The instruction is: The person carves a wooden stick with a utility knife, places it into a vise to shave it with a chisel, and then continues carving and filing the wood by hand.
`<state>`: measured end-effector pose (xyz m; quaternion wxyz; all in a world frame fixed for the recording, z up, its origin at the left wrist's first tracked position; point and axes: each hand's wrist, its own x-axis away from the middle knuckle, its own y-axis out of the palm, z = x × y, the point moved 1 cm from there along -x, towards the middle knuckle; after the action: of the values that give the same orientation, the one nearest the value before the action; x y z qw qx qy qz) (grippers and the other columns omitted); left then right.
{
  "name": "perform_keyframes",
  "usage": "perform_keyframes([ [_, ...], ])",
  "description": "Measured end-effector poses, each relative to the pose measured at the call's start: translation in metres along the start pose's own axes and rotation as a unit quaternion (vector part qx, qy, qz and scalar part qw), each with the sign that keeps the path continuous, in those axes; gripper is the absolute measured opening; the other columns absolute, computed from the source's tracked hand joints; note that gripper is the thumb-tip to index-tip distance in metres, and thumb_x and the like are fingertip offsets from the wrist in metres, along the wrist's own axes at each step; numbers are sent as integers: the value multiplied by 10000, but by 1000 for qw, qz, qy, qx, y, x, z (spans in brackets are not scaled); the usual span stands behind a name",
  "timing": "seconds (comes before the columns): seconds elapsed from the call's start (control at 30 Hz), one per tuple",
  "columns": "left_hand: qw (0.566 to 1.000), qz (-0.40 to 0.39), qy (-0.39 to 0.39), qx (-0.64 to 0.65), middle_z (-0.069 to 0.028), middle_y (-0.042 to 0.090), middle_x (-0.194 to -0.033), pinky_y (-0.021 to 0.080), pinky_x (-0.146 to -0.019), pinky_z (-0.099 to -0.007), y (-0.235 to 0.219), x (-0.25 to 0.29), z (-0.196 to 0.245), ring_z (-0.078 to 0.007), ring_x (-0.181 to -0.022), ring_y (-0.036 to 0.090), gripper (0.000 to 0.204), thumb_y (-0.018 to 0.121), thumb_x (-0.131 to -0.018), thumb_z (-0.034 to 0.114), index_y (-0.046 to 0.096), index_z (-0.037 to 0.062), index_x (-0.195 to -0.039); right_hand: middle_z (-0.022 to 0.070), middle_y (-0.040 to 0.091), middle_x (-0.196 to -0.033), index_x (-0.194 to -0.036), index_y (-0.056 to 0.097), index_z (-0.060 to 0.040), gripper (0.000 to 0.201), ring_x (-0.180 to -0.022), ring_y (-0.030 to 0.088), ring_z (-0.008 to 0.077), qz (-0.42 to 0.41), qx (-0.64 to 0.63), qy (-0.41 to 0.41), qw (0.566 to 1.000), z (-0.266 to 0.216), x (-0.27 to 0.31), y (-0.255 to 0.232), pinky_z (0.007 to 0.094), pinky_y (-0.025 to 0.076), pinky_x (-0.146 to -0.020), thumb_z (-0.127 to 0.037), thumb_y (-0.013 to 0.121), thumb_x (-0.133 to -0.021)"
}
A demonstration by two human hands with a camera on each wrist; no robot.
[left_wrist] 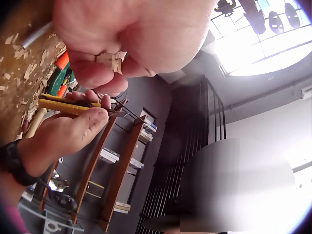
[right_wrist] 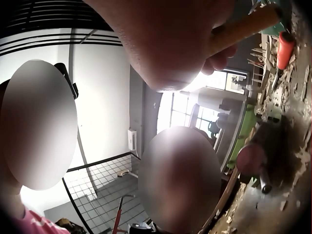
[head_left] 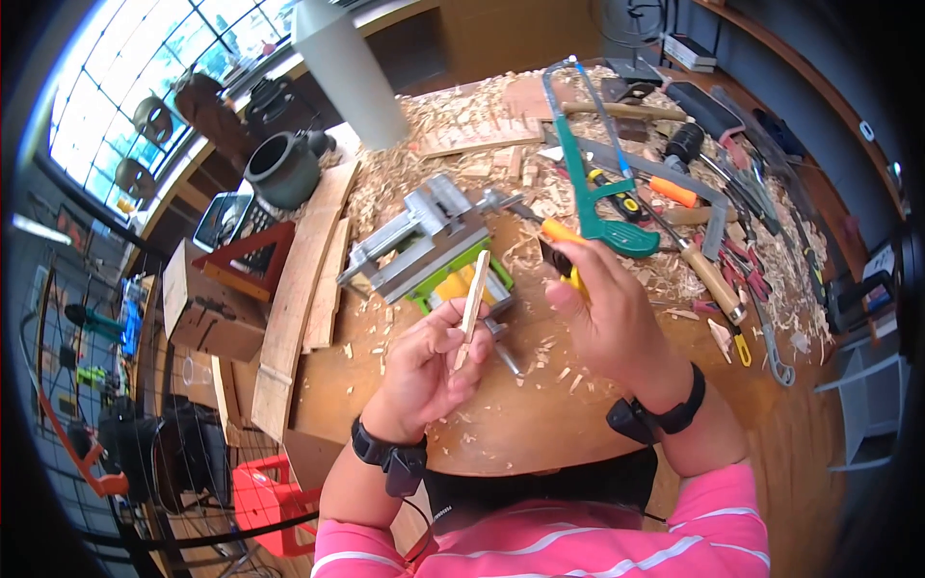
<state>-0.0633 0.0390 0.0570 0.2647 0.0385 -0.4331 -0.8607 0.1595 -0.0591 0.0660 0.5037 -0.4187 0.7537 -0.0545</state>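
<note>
Pinching the stick in my left hand, I have it over the near part of the surface. Head view: the stick stands nearly upright, gripped low between thumb and fingers, presumably so that its upper length remains exposed. My right hand, curled round the knife, is beside it and apart from it. The vise lies beyond both; holding the stick by hand probably lets me turn it freely. Shavings surround the vise.

Left wrist view: my left fingers are bent in, closed on the stick. The knife's blade projects past my right thumb, a grip that likely steadies it.

Right wrist view: my right hand is closed, and the handle sticks out from its curled fingers. I cannot make out the stick or the blade from here.
</note>
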Motion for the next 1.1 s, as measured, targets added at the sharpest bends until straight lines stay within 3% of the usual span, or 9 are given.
perform_keyframes([
  [0.07,1000,-17,-17,-5,-138,642,-922,457,-464,-260,2,-14,-2,-161,-534,551,361,526,-1025,165,551,0,-1344,242,677,-1164,-1288,605,32,345,-1054,663,453,2,-59,81,995,9,-5,-11,483,538,-887,-224,632,-1057],
  [0.2,996,-73,-43,-20,-132,663,-925,494,-478,-267,15,-44,-6,-185,-582,629,328,528,-1077,193,553,-3,-1339,237,686,-1086,-1277,609,18,320,-985,683,452,69,-46,83,993,27,-8,-16,473,544,-834,-244,582,-1094],
  [0.27,975,30,114,-189,-123,695,-968,536,-512,-263,22,-57,-11,-187,-637,683,314,567,-1099,199,555,0,-1342,233,690,-1059,-1271,614,9,315,-956,692,447,74,-56,107,990,31,-8,-15,464,547,-805,-256,563,-1109],
  [0.33,973,19,134,-187,-114,716,-1026,571,-564,-253,20,-63,-13,-177,-730,724,313,628,-1079,146,554,10,-1351,234,688,-1057,-1265,617,8,321,-953,695,441,60,-87,152,983,31,-7,-14,453,549,-801,-267,558,-1113],
  [0.4,949,58,179,-253,-112,715,-1079,594,-610,-255,17,-62,-19,-171,-828,745,360,676,-1047,99,546,14,-1372,228,691,-1057,-1272,615,10,322,-953,699,434,52,-85,144,985,32,-7,-11,451,550,-801,-265,560,-1113],
  [0.63,955,82,146,-245,-89,682,-1157,617,-665,-264,8,-55,-16,-185,-905,755,434,722,-1008,45,523,-1,-1390,234,700,-1096,-1304,609,21,337,-982,712,417,6,-79,144,986,30,-3,4,440,558,-832,-250,574,-1107],
  [0.93,971,54,119,-202,-105,616,-1275,622,-802,-281,0,-54,-17,-195,-1009,741,514,695,-1016,17,436,-1,-1460,240,699,-1122,-1308,619,27,359,-1025,701,419,-26,-57,152,986,36,2,16,431,552,-877,-264,592,-1099],
  [1.03,966,50,124,-222,-83,655,-1210,610,-800,-273,2,-52,-17,-163,-1008,730,446,672,-1034,22,479,-7,-1434,236,701,-1134,-1310,622,28,343,-1048,699,415,-44,-56,160,985,37,0,12,421,550,-891,-238,583,-1097],
  [1.1,925,43,130,-355,-72,713,-1106,595,-796,-318,-2,-51,-16,-192,-988,738,323,711,-1000,33,624,13,-1311,231,702,-1140,-1311,623,28,333,-1056,696,414,-57,-55,176,981,40,-1,4,415,548,-901,-222,575,-1096],
])
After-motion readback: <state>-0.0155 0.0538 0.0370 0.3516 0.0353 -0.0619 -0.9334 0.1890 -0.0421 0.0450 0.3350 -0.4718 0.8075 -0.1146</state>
